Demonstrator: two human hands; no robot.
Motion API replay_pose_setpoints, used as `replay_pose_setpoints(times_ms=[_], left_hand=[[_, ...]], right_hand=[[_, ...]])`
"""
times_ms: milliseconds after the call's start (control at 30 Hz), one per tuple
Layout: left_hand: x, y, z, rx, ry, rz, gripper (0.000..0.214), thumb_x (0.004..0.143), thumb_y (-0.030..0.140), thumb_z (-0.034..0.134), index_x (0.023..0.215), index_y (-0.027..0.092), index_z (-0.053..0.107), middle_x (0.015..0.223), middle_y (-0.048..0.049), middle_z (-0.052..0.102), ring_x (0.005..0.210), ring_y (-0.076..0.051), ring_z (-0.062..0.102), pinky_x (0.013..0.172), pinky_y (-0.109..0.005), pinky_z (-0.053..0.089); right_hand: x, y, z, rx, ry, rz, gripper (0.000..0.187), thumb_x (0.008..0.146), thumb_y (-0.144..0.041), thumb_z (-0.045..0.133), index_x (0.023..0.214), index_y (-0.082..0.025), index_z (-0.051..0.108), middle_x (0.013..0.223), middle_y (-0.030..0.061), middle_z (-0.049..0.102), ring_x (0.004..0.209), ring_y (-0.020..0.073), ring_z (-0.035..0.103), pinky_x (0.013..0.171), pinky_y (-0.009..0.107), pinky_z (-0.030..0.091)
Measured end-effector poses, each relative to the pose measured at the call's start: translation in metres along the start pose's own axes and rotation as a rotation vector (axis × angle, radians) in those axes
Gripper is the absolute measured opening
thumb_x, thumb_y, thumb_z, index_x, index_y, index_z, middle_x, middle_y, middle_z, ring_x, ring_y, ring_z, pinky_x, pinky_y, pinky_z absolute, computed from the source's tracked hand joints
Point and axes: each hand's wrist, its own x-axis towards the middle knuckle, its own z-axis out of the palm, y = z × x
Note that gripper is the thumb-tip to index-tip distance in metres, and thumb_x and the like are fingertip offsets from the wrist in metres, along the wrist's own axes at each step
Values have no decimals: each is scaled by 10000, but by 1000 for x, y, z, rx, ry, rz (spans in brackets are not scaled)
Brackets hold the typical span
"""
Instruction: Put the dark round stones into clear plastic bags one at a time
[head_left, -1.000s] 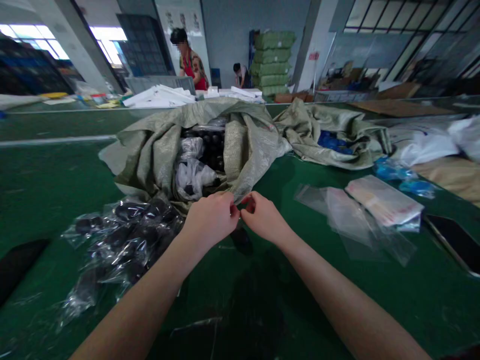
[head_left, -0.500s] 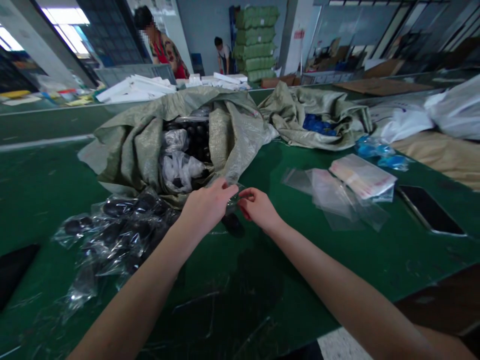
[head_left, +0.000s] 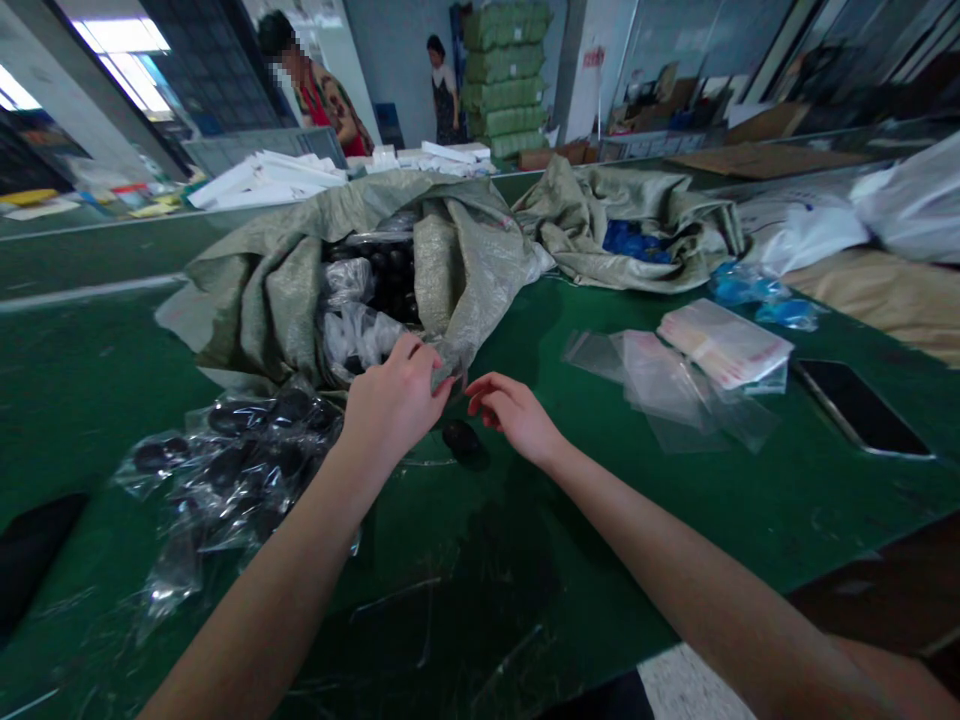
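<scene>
My left hand (head_left: 394, 410) pinches a clear bag (head_left: 444, 376) tight at the sack (head_left: 247, 320) mouth; my right hand (head_left: 514, 415) stays half-open, empty, near a black disc (head_left: 465, 443) on the table (head_left: 600, 560).

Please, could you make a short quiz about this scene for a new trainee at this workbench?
1. True or false: the smartphone lies on the green workbench.
2. Which is nearer to the woven sack, the left hand or the right hand?
3. Fill in the blank: from the person's view, the loose clear bags lie to the ____ of the hands.

Key: 1 true; 2 the left hand; 3 right.
</scene>
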Motion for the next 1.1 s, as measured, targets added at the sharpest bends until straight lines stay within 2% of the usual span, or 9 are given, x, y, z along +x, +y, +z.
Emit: replay_pose_setpoints(times_ms=[133, 300, 400, 467, 567, 633, 733, 933, 1100], left_hand=[[1, -3, -2, 18, 7, -6, 310, 861, 452, 564, 1007, 187, 635, 1110, -85, 599, 813, -237, 653, 618, -327, 480], [2, -4, -1, 20, 1, 14, 324, 861, 471, 558, 1006, 190, 628, 1113, -77, 597, 819, -240, 656, 621, -335, 487], [1, -3, 0, 21, -18, 13, 323, 864, 464, 557, 1012, 186, 627, 1126, -81, 590, 820, -242, 663, 640, -338, 495], [1, -2, 0, 27, -39, 11, 330, 865, 453, 556, 1037, 180, 624, 1139, -89, 582, 812, -243, 668, 650, -342, 501], [-1, 4, -1, 34, -71, 15, 354, 876, 438, 538, 1097, 170, 607, 1160, -110, 566, 827, -249, 675, 656, -344, 512], [-2, 8, -3, 29, -93, 27, 347, 882, 415, 526, 1111, 165, 597, 1172, -119, 556, 855, -256, 675, 648, -341, 519], [-2, 12, -4, 24, -136, 40, 328, 872, 384, 534, 1106, 161, 592, 1176, -117, 549, 875, -262, 674, 641, -344, 529], [-3, 13, -5, 21, -173, 56, 304, 865, 322, 532, 1126, 173, 577, 1188, -112, 530, 844, -240, 674, 661, -348, 534], [-3, 12, -3, 8, -187, 81, 316, 838, 303, 570, 1129, 182, 566, 1204, -100, 524, 815, -220, 676, 630, -323, 523]], right_hand=[[-3, 15, 10, -508, -144, -181, 260, 789, -240, 619, 1025, -132, 634, 998, 95, 682, 849, 176, 614, 789, 304, 477], [-3, 16, 9, -781, -211, -192, 364, 783, -263, 622, 1081, -55, 632, 1005, 168, 659, 1032, 264, 577, 899, 361, 462], [-8, 3, -10, -720, -171, -112, 295, 724, -318, 686, 932, -112, 654, 903, 120, 653, 903, 242, 601, 797, 352, 492], [-13, -12, -23, -520, -25, -110, 276, 748, -333, 674, 957, -164, 617, 915, 66, 649, 803, 181, 610, 737, 321, 503], [-20, -36, -31, -225, 218, -274, 307, 812, -340, 629, 1073, -204, 543, 1018, 52, 640, 839, 165, 625, 733, 310, 519], [-22, -45, -28, -263, 310, -396, 315, 791, -310, 657, 1068, -210, 547, 1051, 66, 629, 909, 191, 617, 763, 330, 521], [-22, -43, -19, -456, 339, -498, 291, 765, -240, 667, 1038, -200, 573, 1021, 85, 623, 962, 231, 596, 818, 381, 514], [-22, -20, -7, -538, 356, -530, 301, 766, -183, 671, 1055, -214, 593, 1107, 102, 585, 1094, 261, 560, 934, 455, 491], [-22, -10, -1, -470, 421, -498, 318, 772, -213, 717, 1073, -238, 617, 1238, 107, 524, 1161, 252, 541, 896, 428, 536]])
